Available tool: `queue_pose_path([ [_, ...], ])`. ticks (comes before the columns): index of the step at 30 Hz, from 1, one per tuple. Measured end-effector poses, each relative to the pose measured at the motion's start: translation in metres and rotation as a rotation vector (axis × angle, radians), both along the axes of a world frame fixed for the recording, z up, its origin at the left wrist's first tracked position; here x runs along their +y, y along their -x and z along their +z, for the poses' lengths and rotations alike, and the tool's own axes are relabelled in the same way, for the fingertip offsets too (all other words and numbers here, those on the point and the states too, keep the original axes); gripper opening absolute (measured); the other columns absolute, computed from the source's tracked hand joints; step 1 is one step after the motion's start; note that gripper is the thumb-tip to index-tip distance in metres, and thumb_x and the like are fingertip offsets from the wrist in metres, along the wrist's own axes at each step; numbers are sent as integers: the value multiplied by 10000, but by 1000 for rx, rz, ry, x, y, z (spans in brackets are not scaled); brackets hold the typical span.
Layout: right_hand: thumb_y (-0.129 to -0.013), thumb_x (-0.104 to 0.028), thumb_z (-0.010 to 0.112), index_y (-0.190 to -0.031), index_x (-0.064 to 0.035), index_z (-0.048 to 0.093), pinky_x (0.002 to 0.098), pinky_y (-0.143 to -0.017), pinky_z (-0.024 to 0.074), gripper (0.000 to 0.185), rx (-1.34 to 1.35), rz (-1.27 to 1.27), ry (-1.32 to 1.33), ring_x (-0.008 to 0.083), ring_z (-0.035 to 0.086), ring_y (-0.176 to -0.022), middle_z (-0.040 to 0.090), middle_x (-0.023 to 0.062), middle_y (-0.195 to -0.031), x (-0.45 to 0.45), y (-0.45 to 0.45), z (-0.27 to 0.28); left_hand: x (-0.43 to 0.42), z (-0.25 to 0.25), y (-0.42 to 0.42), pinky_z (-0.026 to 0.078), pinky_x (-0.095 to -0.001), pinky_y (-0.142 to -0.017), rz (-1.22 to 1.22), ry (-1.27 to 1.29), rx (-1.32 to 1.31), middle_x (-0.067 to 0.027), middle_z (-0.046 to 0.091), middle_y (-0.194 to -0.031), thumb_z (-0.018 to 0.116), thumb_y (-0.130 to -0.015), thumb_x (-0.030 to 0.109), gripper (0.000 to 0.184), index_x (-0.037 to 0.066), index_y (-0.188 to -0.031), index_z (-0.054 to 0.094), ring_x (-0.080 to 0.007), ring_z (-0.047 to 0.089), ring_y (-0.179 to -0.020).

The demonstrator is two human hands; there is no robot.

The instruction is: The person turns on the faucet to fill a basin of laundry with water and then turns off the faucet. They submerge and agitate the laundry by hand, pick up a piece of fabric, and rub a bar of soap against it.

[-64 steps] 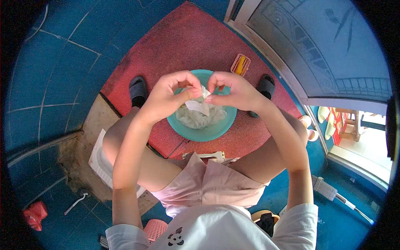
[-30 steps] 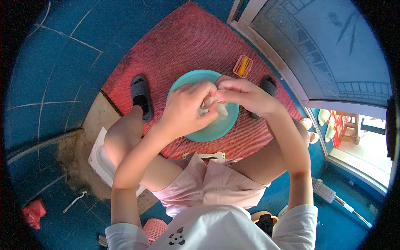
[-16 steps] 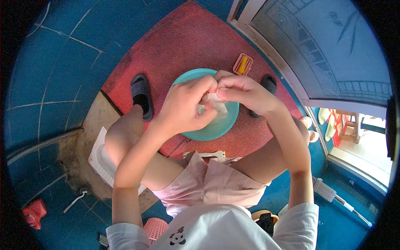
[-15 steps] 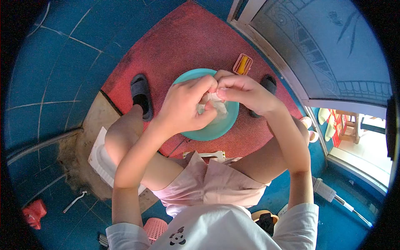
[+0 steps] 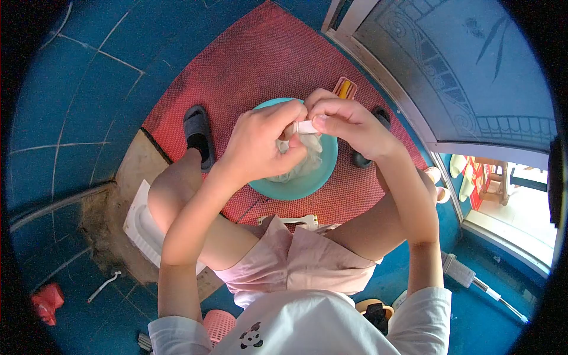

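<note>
A thin white cloth is stretched between my two hands, with a narrow band of it pulled straight. Its lower part hangs down into the turquoise basin below. My left hand pinches the band from the left, thumb and fingers curled around it. On the other side, my right hand grips the band between thumb and fingers. What kind of cloth article it is cannot be made out. Both hands hide part of the cloth and the basin's upper rim.
A red mat lies under the basin. Behind my right hand is a pink soap dish with a yellow bar. A pink basket stands beside me at the lower left. A brush with a long handle lies at right, below the doorway.
My right hand has shifted slightly right and its grip has turned, so more of the white band shows between my hands. More cloth now hangs visibly over the basin.
</note>
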State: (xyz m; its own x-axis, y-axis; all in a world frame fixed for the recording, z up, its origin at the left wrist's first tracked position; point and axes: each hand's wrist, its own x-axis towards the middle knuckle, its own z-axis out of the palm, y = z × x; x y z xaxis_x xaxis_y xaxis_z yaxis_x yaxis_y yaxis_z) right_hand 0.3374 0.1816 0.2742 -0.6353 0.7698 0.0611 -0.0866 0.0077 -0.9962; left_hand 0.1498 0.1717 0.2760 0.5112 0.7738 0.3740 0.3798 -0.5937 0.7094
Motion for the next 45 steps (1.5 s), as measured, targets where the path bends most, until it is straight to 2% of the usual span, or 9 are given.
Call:
queue_pose_path([
  [15, -856, -172, 471, -775, -32, 534, 218, -641, 342, 174, 13, -4, 28, 57, 424, -729, 443, -19, -773, -2, 2, -3, -6, 6, 0, 422, -371, -475, 126, -53, 84, -76, 512, -615, 562, -613, 140, 191, 85, -743, 432, -279, 548, -556],
  [22, -862, -186, 466, -765, -41, 539, 216, -674, 352, 189, 4, -23, 38, 61, 441, -739, 476, -18, -767, 3, 0, 3, 3, 6, 5, 429, -367, -477, 146, -99, 87, -75, 509, -610, 559, -610, 142, 178, 87, -725, 435, -272, 550, -555],
  [25, -858, -217, 457, -710, -34, 468, 231, -681, 317, 236, -22, -43, 27, 82, 392, -716, 398, -1, -753, 2, -4, 6, 2, 6, 8, 432, -365, -479, 133, -92, 101, -77, 504, -614, 549, -611, 136, 161, 85, -724, 445, -272, 547, -556],
  [31, -859, -213, 457, -737, -32, 495, 232, -709, 332, 221, -9, -24, 60, 85, 433, -747, 424, 3, -763, 0, -3, 0, 2, 2, 11, 432, -367, -490, 58, -220, 158, -85, 510, -647, 535, -602, 112, 166, 74, -742, 455, -281, 538, -581],
  [33, -855, -197, 479, -794, -36, 541, 218, -689, 367, 183, 6, 10, 109, 66, 473, -732, 527, -6, -754, 0, -2, -5, 2, -3, 12, 435, -366, -512, 43, -238, 173, -92, 514, -663, 531, -597, 102, 177, 68, -754, 457, -289, 534, -600],
  [36, -851, -194, 480, -802, -39, 543, 208, -657, 372, 175, -20, -7, 131, 62, 476, -699, 532, -7, -752, -3, -1, -2, -1, -12, 9, 443, -339, -588, -79, -81, -53, -101, 535, -713, 532, -643, 77, 162, 59, -790, 465, -271, 553, -661],
  [38, -850, -199, 481, -801, -39, 545, 204, -645, 373, 180, 11, -4, 158, 57, 471, -688, 526, -11, -739, -5, 0, -3, -12, -13, 4, 430, -302, -652, -110, 286, -182, -102, 554, -762, 544, -695, 54, 140, 50, -813, 469, -231, 570, -716],
  [43, -845, -224, 489, -787, -40, 551, 191, -601, 356, 203, -1, 39, 215, 47, 446, -652, 493, -31, -677, -7, -1, -4, -15, -24, -1, 414, -274, -649, -185, 317, -305, -55, 555, -769, 567, -725, 40, 147, 35, -833, 468, -172, 559, -715],
  [45, -841, -239, 495, -760, -44, 551, 189, -574, 335, 218, -36, -13, 228, 43, 423, -628, 466, -42, -638, -8, -1, -5, -12, -26, 1, 402, -257, -631, -131, 153, -220, -17, 506, -721, 579, -739, 46, 130, 33, -823, 480, -141, 520, -666],
])
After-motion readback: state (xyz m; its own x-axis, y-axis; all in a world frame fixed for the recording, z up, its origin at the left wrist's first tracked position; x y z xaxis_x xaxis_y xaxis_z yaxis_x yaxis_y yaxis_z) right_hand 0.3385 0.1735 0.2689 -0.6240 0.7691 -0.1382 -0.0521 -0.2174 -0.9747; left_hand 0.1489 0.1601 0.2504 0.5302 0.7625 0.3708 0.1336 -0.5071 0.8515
